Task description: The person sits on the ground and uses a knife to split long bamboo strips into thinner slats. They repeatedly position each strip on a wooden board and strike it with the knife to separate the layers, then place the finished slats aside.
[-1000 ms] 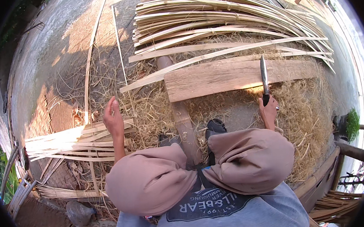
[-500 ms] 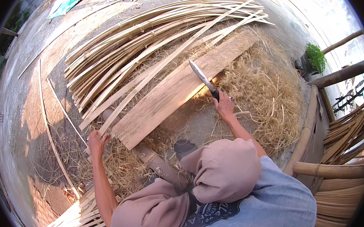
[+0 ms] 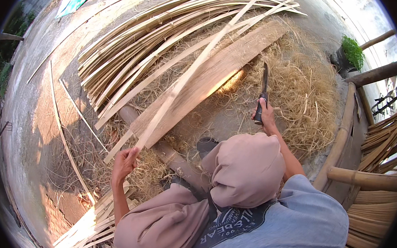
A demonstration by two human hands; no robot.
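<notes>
My left hand (image 3: 125, 162) is closed on the near end of a long, pale bamboo strip (image 3: 203, 57). That strip runs up and away to the right, crossing above a wide wooden plank (image 3: 223, 76). In my right hand (image 3: 267, 115) is a knife (image 3: 265, 80), gripped by its black handle. Its blade points away from me, to the right of the plank and above the shavings. Under the plank's near end lies a round log (image 3: 175, 160). Another strip (image 3: 117, 148) rests by the plank's left edge, close to my left hand.
Beyond the plank lies a large pile of bamboo strips (image 3: 142, 49). Curly shavings (image 3: 304, 93) cover the ground at right, and more strips (image 3: 88, 228) lie at lower left. A bamboo-pole frame (image 3: 345, 118) stands at right, with a green plant (image 3: 353, 52) behind it.
My left hand has moved right, bringing the strip's near end over the plank. My right hand has swung the knife off the plank to the right, and its blade is now nearly upright in view.
</notes>
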